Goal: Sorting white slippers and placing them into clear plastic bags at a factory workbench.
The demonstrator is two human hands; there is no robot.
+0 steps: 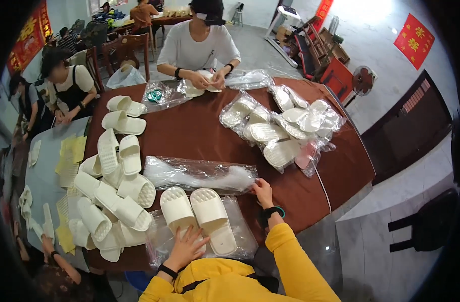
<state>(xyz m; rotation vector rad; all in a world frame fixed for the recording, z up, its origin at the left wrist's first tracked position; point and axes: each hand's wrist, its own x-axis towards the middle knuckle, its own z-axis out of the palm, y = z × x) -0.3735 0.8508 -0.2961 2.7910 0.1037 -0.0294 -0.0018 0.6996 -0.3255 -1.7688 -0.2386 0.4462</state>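
Two sleeves (300,261); left fingers (190,235) on one slipper (177,207); right fingers (258,185) at one bag (199,174).

left hand (188,247) rests on white slipper (176,204), right hand (263,193) touches clear plastic bundle (199,175).

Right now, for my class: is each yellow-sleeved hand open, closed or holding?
Left hand: open, spread on a slipper.
Right hand: at the right end of a plastic bundle; grip cannot be told.

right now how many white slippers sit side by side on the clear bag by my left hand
2: one white open-toed slipper partly under the left hand, the second slipper right of it.
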